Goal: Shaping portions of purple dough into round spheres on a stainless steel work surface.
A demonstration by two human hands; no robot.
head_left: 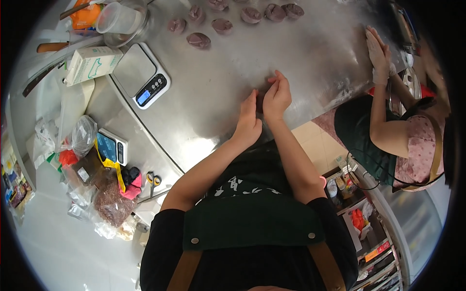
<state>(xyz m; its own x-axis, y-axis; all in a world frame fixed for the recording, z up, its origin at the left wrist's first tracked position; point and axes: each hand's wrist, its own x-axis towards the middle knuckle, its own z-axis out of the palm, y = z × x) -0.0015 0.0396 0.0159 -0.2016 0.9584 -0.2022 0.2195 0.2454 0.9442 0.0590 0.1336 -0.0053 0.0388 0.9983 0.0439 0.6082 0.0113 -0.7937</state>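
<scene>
On the steel table (310, 58), my left hand (248, 116) is stretched out on edge, palm turned inward. My right hand (276, 97) curves opposite it with bent fingers. A small dark shape (259, 101) shows between them, mostly hidden and too unclear to name. Several purple-brown dough pieces (223, 26) lie spaced out at the far side of the table. A white scale (151, 89) with a steel plate and lit display sits to the left of my hands.
At left are a carton (92, 65), knives, containers (111, 17), a second scale (109, 145), scissors (153, 179) and bags (114, 201). A co-worker (403, 145) stands at right, gloved hands (378, 53) together over the table edge. An open cabinet (364, 223) is at lower right.
</scene>
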